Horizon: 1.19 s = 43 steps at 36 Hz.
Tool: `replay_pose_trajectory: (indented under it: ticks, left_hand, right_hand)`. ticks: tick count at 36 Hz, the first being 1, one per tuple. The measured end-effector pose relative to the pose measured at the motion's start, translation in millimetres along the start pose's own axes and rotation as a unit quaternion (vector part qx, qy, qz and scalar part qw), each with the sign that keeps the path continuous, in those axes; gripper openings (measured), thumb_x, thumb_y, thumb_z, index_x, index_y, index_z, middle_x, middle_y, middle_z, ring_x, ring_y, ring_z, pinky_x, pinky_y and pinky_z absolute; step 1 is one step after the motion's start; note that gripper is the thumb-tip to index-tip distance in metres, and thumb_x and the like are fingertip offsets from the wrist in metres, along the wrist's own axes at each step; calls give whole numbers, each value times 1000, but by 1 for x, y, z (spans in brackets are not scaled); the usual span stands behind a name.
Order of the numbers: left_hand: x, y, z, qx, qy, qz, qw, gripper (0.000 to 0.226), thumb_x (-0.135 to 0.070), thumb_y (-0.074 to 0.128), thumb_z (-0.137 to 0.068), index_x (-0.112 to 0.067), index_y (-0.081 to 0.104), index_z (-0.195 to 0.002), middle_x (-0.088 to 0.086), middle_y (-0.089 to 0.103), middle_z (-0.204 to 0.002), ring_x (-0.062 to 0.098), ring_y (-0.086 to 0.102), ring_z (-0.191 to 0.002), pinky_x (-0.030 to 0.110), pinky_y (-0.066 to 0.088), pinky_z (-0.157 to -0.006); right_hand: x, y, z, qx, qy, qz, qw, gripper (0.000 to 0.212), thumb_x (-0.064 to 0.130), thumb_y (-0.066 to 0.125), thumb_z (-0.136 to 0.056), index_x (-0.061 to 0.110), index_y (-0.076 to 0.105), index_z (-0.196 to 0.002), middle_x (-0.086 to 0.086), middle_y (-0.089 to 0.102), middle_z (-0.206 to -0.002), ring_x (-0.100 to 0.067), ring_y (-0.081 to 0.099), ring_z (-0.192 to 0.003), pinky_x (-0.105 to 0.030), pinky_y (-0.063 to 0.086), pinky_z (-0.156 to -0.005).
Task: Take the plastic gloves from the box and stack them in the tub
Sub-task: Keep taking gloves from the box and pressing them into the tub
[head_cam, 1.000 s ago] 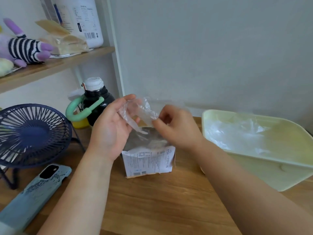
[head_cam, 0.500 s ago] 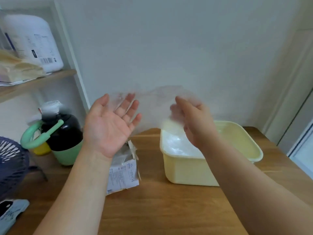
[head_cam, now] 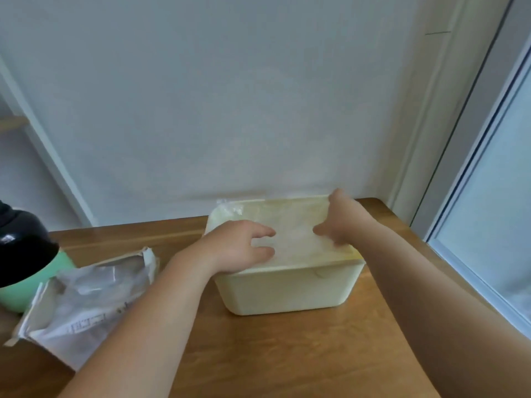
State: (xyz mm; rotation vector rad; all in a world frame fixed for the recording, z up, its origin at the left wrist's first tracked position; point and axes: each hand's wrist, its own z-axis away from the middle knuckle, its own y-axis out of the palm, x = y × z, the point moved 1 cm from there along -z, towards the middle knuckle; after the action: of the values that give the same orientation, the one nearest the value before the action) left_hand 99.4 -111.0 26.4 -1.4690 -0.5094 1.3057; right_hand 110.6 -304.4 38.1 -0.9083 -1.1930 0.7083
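A pale yellow tub [head_cam: 287,291] stands on the wooden table near the wall. Clear plastic gloves [head_cam: 296,242] lie stacked inside it, up to its rim. My left hand [head_cam: 238,245] reaches over the tub's left rim, thumb and fingers spread, touching the top glove. My right hand [head_cam: 342,219] comes in from the right, and its fingertips press down on the same glove. The torn white glove box [head_cam: 86,300] lies tipped at the lower left, with more clear gloves showing in its open top.
A black and green bottle [head_cam: 23,262] stands at the left edge behind the box. The table [head_cam: 287,354] ends at a window frame [head_cam: 471,254] on the right. A white wall rises just behind the tub.
Both hands have moved right and down from chest height with the glove. They now rest on the pile in the tub. The view has swung right, so the shelf and fan are out of sight.
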Motion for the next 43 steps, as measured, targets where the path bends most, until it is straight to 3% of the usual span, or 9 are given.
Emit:
replay_pose_trajectory:
  ticks: [2, 9, 12, 16, 20, 26, 30, 33, 43]
  left_hand:
    - [-4, -1, -6, 35, -11, -30, 999, 47, -43, 54, -94, -36, 46, -139, -17, 36, -151, 7, 36, -137, 18, 26, -100]
    - [-14, 0, -19, 129, -38, -100, 986, 60, -44, 58, -92, -38, 35, -146, -9, 40, -149, 14, 42, -134, 25, 36, -105]
    - [-14, 5, -23, 149, -43, -103, 983, 61, -39, 58, -93, -39, 31, -148, -8, 40, -150, 16, 45, -131, 25, 39, -99]
    - [-10, 11, -29, 168, -34, -127, 977, 63, -27, 53, -94, -37, 26, -150, -8, 32, -154, 18, 38, -137, 32, 36, -107]
    - [-8, 15, -33, 180, -33, -127, 975, 61, -25, 51, -95, -37, 27, -150, -7, 30, -156, 19, 35, -139, 35, 33, -110]
    - [-3, -7, -14, -12, 15, 52, 998, 34, -43, 60, -91, -33, 61, -123, -14, 58, -126, 6, 53, -119, 25, 39, -95]
    - [12, -28, 15, -196, 54, 220, 954, 13, -27, 65, -90, -40, 67, -90, -23, 69, -88, -3, 64, -89, 22, 46, -85]
    - [31, -38, 42, -269, 44, 271, 923, 19, -22, 65, -90, -40, 69, -88, -24, 70, -90, -3, 65, -83, 21, 48, -83]
    - [103, -43, 121, -258, -128, 124, 950, 26, -33, 59, -93, -30, 63, -118, -26, 60, -101, -14, 54, -89, 7, 39, -70]
  right_hand:
    - [-4, 4, -3, -31, -9, 30, 999, 59, 7, 57, -88, 1, 22, -135, -12, 55, -90, -25, 55, -73, -33, 46, -59]
    - [6, 8, 6, -226, -194, 174, 938, 46, 13, 52, -87, 18, 37, -130, -6, 45, -126, -27, 46, -114, -34, 33, -93]
    - [13, 10, 9, -103, -273, 147, 945, 41, 32, 56, -89, 27, 49, -129, 5, 53, -128, -19, 50, -118, -28, 35, -93]
    - [8, 23, 7, 195, -139, 170, 956, 72, 39, 64, -86, 19, 31, -147, 0, 36, -150, -20, 36, -135, -31, 31, -105]
    - [3, 27, -1, 248, -95, 200, 943, 64, 38, 60, -88, 13, 38, -143, -5, 44, -144, -24, 44, -128, -32, 36, -100]
    - [11, 13, 5, 123, -138, 141, 973, 57, 33, 55, -92, 18, 37, -144, 1, 39, -148, -20, 39, -133, -28, 32, -104]
    - [27, 3, 22, 1, -194, 76, 978, 36, 26, 52, -92, 11, 59, -123, -2, 61, -125, -20, 56, -114, -28, 42, -94]
    - [48, 10, 35, -37, -232, -47, 971, 27, 22, 53, -91, 14, 62, -116, 4, 64, -105, -17, 59, -101, -23, 44, -79]
    - [140, 75, 75, -15, -345, -237, 908, 22, 14, 52, -91, 14, 66, -108, 16, 55, -73, 0, 51, -64, -5, 38, -62]
